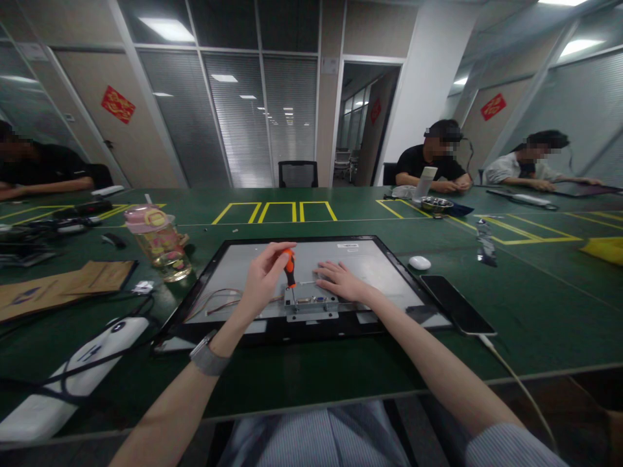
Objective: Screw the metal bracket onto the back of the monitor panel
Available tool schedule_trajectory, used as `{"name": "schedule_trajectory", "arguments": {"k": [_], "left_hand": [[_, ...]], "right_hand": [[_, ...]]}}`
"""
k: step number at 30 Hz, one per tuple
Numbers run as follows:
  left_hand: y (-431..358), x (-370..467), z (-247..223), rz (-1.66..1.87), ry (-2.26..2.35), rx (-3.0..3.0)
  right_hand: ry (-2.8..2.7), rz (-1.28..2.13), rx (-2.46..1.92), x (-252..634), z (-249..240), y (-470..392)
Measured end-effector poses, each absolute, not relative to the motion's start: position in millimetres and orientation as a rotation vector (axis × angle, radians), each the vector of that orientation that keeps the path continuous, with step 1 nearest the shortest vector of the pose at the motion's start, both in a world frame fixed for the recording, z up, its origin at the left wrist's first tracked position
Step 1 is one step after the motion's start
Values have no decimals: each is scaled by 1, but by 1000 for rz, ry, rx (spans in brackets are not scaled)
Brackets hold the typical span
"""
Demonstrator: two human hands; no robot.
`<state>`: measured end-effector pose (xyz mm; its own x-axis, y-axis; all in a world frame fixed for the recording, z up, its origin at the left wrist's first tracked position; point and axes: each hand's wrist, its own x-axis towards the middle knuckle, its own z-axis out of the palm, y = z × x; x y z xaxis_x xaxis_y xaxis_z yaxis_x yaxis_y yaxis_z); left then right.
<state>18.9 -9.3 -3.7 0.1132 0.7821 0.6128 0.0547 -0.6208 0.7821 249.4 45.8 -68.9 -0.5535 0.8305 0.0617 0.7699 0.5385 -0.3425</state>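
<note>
Near-side on the flat, black-rimmed grey panel [377, 269], at a silver metal box [316, 309], the left hand [263, 275] has its grip closed round a near-upright orange-and-black screwdriver [291, 277]. The right hand [343, 283] lies palm-down on the panel, fingers spread, visibly empty.

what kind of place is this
Probably an office or meeting room used as a shared workspace: there is a long green table with yellow lines on it, glass partitions with blinds behind, and other people seated around.
</note>
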Motion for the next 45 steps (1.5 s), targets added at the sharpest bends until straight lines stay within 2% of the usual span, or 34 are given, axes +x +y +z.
{"name": "schedule_trajectory", "arguments": {"k": [9, 17, 27, 34, 39, 45], "left_hand": [[-11, 23, 0, 1667, 798, 1809], [-7, 22, -8, 1583, 753, 1633], [-11, 24, -3, 1647, 853, 1794], [-5, 22, -9, 1607, 682, 1633], [-7, 22, -6, 1683, 784, 1742], [-7, 23, -8, 1600, 770, 1654]], "right_hand": [[-2569, 399, -1354, 249, -69, 46], [-2562, 407, -1340, 250, -68, 46], [-2570, 397, -1352, 249, -68, 46], [-2574, 406, -1348, 250, -66, 45], [-2566, 404, -1339, 249, -65, 43], [-2561, 417, -1345, 249, -66, 44]]}}
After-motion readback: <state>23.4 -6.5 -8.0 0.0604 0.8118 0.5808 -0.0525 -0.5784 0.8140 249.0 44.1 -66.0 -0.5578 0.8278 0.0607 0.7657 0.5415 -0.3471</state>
